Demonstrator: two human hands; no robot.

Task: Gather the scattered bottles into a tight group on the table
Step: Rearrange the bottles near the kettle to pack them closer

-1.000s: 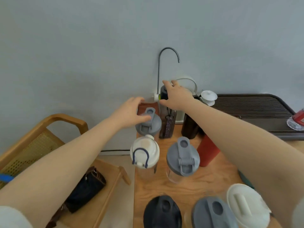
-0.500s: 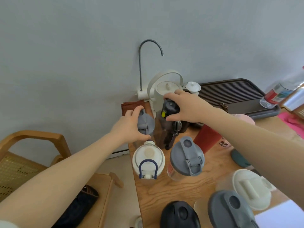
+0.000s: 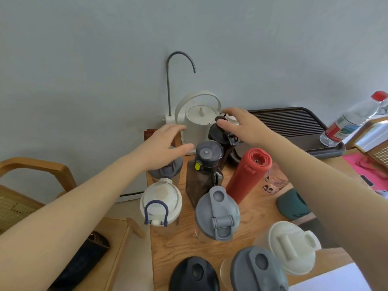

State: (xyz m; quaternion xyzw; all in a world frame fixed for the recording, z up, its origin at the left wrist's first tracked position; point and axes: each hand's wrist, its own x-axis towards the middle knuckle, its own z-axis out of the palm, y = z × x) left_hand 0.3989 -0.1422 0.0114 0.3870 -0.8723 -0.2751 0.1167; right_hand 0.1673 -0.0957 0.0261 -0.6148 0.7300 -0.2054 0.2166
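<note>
Your right hand has let go of the dark square bottle with the yellow catch, now standing beside the red flask, and closes on the black round-capped bottle behind it, while your left hand hovers open, so the far cluster is tightening.
</note>
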